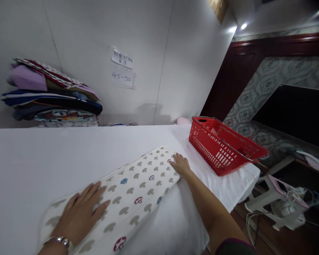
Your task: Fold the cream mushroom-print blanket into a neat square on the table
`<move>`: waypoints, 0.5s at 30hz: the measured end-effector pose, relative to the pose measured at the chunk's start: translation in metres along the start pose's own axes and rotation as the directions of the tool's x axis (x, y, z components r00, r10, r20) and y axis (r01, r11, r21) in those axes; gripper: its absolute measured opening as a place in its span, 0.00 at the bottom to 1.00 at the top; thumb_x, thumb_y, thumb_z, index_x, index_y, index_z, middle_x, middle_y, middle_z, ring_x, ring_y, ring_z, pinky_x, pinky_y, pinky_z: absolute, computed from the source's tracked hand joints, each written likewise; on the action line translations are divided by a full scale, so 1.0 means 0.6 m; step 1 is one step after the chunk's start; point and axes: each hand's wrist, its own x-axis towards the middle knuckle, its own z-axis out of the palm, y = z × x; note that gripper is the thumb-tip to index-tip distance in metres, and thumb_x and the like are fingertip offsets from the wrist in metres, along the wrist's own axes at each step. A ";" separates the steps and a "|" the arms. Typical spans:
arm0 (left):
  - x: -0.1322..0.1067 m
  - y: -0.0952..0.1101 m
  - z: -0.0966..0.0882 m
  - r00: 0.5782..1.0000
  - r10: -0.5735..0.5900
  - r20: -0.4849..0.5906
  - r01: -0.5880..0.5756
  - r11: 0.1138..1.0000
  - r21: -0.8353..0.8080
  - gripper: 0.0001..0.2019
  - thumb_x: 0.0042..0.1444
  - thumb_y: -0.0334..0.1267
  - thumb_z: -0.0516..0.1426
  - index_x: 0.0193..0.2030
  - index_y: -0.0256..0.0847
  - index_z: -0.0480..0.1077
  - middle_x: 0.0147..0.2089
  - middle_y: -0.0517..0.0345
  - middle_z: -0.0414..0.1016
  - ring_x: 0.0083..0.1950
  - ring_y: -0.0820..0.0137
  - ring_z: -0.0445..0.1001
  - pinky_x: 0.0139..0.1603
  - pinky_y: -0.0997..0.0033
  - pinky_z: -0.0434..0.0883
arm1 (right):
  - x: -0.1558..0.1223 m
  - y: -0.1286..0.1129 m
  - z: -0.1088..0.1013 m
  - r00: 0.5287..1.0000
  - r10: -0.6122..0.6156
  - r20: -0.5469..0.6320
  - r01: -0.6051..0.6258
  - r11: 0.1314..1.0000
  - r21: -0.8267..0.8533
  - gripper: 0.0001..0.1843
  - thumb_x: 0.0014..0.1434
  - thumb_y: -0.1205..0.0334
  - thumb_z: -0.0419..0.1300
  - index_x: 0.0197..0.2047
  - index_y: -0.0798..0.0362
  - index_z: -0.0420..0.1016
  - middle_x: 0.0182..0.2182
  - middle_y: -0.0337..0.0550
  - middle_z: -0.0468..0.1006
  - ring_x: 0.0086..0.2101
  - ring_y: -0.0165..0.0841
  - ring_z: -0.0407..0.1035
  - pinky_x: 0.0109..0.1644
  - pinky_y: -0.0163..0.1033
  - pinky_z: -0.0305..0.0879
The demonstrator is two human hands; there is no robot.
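Observation:
A long folded white cloth (130,191) printed with grey, blue, purple and red mushroom shapes lies slantwise across the white-covered table. My left hand (81,209), with a metal band at the wrist, rests flat on the cloth's near left part, fingers spread. At the far right end, my right hand (180,164) lies over the cloth's edge with its fingers stretched out. Neither hand grips anything.
A red plastic basket (210,145) with metal handles stands at the table's right end. Folded fabrics (55,95) are piled at the back left by the wall. Beyond the table's right edge is a plastic stool (281,198) with cables.

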 end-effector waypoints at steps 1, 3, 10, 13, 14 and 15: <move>0.001 0.002 0.000 1.000 0.002 0.002 -0.002 1.000 -0.003 0.28 0.54 0.51 0.46 0.60 0.43 0.61 0.66 0.55 0.53 0.67 0.57 0.50 0.65 0.49 0.48 | 0.003 0.001 0.002 1.000 -0.002 -0.002 0.002 1.000 0.002 0.32 0.61 0.40 0.45 0.62 0.51 0.55 0.64 0.49 0.49 0.62 0.44 0.43 0.61 0.56 0.39; 0.003 0.007 -0.002 1.000 -0.003 -0.006 0.003 1.000 -0.021 0.28 0.55 0.51 0.46 0.60 0.43 0.61 0.66 0.56 0.53 0.67 0.58 0.49 0.65 0.50 0.48 | 0.007 0.000 0.001 1.000 -0.004 -0.009 0.004 1.000 0.027 0.32 0.60 0.41 0.46 0.62 0.50 0.56 0.64 0.49 0.50 0.62 0.44 0.44 0.61 0.55 0.39; -0.013 -0.009 -0.044 0.989 -0.089 -0.120 0.061 0.975 -0.213 0.28 0.54 0.52 0.46 0.57 0.40 0.64 0.65 0.53 0.58 0.66 0.62 0.53 0.64 0.61 0.54 | -0.025 0.028 -0.008 0.969 0.125 -0.214 -0.059 0.955 0.290 0.25 0.60 0.52 0.48 0.57 0.54 0.63 0.61 0.50 0.56 0.62 0.39 0.45 0.63 0.49 0.43; -0.033 -0.037 -0.061 0.957 -0.220 -0.188 0.181 0.962 -0.204 0.29 0.54 0.53 0.45 0.56 0.36 0.64 0.64 0.50 0.58 0.66 0.60 0.53 0.64 0.62 0.54 | -0.062 0.049 0.007 0.896 0.351 -0.272 -0.118 0.780 0.615 0.31 0.55 0.49 0.53 0.58 0.56 0.61 0.60 0.52 0.58 0.58 0.41 0.54 0.58 0.44 0.56; -0.039 -0.045 -0.064 0.946 -0.280 -0.164 0.246 0.948 -0.200 0.30 0.55 0.53 0.44 0.57 0.33 0.64 0.64 0.48 0.59 0.65 0.60 0.55 0.64 0.61 0.55 | -0.074 0.053 0.012 0.886 0.397 -0.240 -0.148 0.732 0.665 0.33 0.54 0.48 0.53 0.60 0.56 0.59 0.58 0.53 0.60 0.55 0.41 0.60 0.53 0.43 0.62; -0.043 -0.050 -0.066 0.933 -0.335 -0.129 0.307 0.931 -0.197 0.31 0.55 0.52 0.43 0.58 0.32 0.63 0.63 0.46 0.60 0.64 0.59 0.57 0.63 0.61 0.56 | -0.085 0.056 0.016 0.877 0.435 -0.205 -0.181 0.693 0.698 0.35 0.54 0.46 0.53 0.61 0.56 0.56 0.58 0.54 0.61 0.50 0.41 0.65 0.48 0.42 0.67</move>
